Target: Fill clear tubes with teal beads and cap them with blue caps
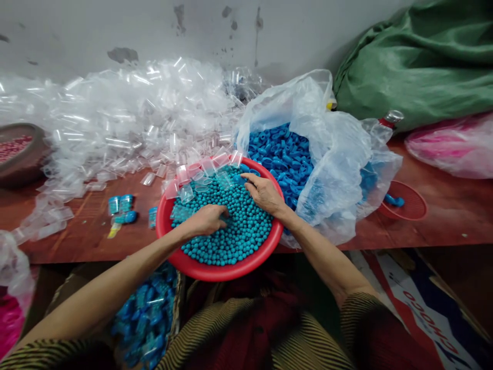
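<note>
A red round basin (265, 254) at the table's front edge is heaped with small teal balls (234, 236) and a few clear plastic caps (200, 174) at its far side. My left hand (206, 220) rests on the balls, fingers curled down into them. My right hand (262, 192) lies on the balls at the basin's far right, fingers stretched toward the clear caps. What the left fingers hold, if anything, is hidden.
A big pile of clear plastic caps (115, 118) covers the table's left. A clear bag of blue caps (281, 154) stands right of the basin. A small red dish (408, 203), green sack (419, 67), pink bags (450, 144), brown bowl (19, 154), finished blue pieces (123, 208).
</note>
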The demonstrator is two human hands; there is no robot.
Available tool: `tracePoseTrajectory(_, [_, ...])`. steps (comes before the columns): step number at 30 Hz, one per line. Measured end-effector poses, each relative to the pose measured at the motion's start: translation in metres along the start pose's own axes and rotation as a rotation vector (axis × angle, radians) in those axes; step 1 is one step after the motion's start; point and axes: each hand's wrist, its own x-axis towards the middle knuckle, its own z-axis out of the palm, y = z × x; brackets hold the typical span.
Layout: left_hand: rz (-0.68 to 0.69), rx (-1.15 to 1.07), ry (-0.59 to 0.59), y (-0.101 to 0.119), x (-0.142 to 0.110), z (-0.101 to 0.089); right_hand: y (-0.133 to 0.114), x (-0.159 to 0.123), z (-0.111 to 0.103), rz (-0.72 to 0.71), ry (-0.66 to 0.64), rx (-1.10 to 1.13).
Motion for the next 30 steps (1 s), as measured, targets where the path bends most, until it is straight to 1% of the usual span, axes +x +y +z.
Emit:
tracePoseTrajectory(2, [-0.166,-0.262,-0.077,0.005,0.004,0.005,0.000,0.000,0.001,0.006,-0.018,-0.007])
tracePoseTrajectory(4, [-0.295,-0.606,-0.085,0.012,0.009,0.017,0.000,0.000,0.002,0.020,-0.056,-0.046])
tracePoseTrajectory(6, [-0.335,-0.870,-0.045,0.018,0.013,0.030,-0.001,0.000,0.002,0.037,-0.108,-0.104])
tracePoseTrajectory(8, [-0.325,-1.003,-0.002,0.023,0.015,0.042,-0.001,-0.001,0.000,0.048,-0.148,-0.124])
tracePoseTrajectory(11, [-0.306,-1.103,0.023,0.024,0.016,0.048,0.003,-0.003,-0.007,0.051,-0.134,-0.013])
tracePoseTrajectory(13, [-0.294,-1.156,0.041,0.022,0.015,0.046,0.005,-0.006,-0.011,0.058,-0.110,0.067])
tracePoseTrajectory(16, [-0.290,-1.210,0.072,0.019,0.015,0.040,0.003,-0.011,-0.012,0.061,-0.156,0.078])
tracePoseTrajectory(20, [-0.292,-1.263,0.034,0.019,0.013,0.038,-0.004,-0.014,-0.007,0.050,-0.205,0.026])
tracePoseTrajectory(23, [-0.277,-1.305,0.002,0.019,0.010,0.039,-0.005,-0.012,-0.005,0.066,-0.201,0.083])
tracePoseTrajectory(25, [-0.241,-1.316,-0.015,0.019,0.008,0.040,-0.004,-0.010,-0.004,0.134,-0.209,0.197])
tracePoseTrajectory(28, [-0.173,-1.296,-0.049,0.022,0.006,0.041,-0.001,-0.008,0.000,0.303,-0.222,0.456])
tracePoseTrajectory(30, [-0.128,-1.238,-0.072,0.024,0.005,0.042,-0.001,-0.007,0.002,0.347,-0.217,0.591])
